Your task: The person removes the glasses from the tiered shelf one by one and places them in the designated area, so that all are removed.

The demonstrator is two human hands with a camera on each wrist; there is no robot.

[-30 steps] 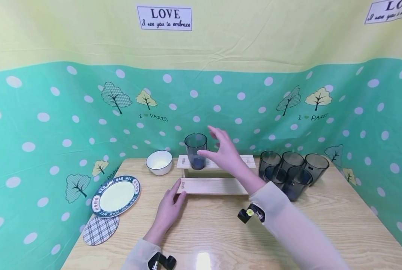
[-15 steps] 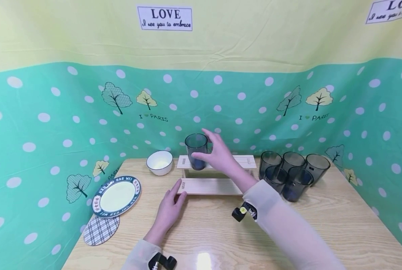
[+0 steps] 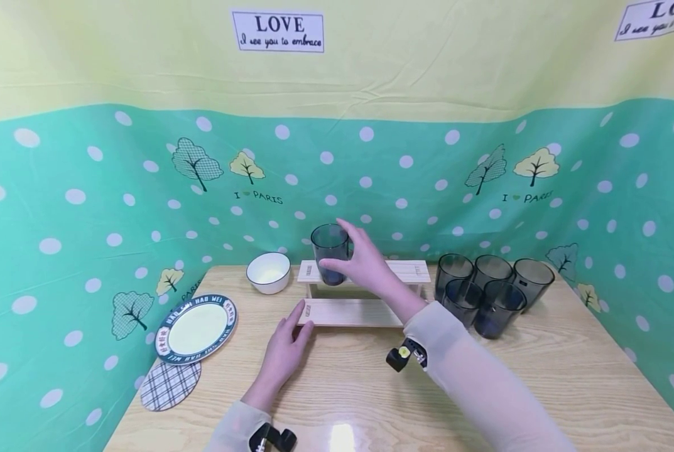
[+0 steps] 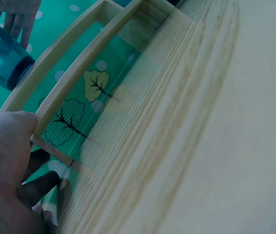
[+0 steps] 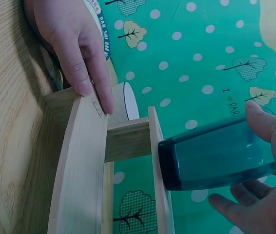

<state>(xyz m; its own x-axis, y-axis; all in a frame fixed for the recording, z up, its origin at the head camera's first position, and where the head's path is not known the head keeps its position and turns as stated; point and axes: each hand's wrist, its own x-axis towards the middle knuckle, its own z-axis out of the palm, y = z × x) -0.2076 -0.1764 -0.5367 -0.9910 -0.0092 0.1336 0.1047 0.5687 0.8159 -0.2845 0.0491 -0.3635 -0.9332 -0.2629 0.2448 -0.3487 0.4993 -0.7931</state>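
A dark tinted drinking glass (image 3: 326, 248) stands upright on the upper board of a two-tier wooden rack (image 3: 348, 312). My right hand (image 3: 365, 260) is around its right side, thumb in front and fingers behind. In the right wrist view the thumb of the right hand (image 5: 269, 122) overlaps the glass (image 5: 211, 158) near its rim, while a gap shows between the glass and the fingertips. My left hand (image 3: 282, 348) holds the left end of the lower board, thumb at the front edge and index finger along the end.
Several matching glasses (image 3: 497, 307) stand grouped right of the rack. A white bowl (image 3: 267, 270) is at the back left. Left of the rack, a blue-rimmed plate (image 3: 166, 344) overlaps a checked round mat (image 3: 169, 386). A patterned cloth (image 3: 404, 182) hangs behind the wooden table (image 3: 370, 389).
My right hand has shifted left, bringing its thumb across the glass and its fingers closer to the far side. The glass and left hand have stayed in place.
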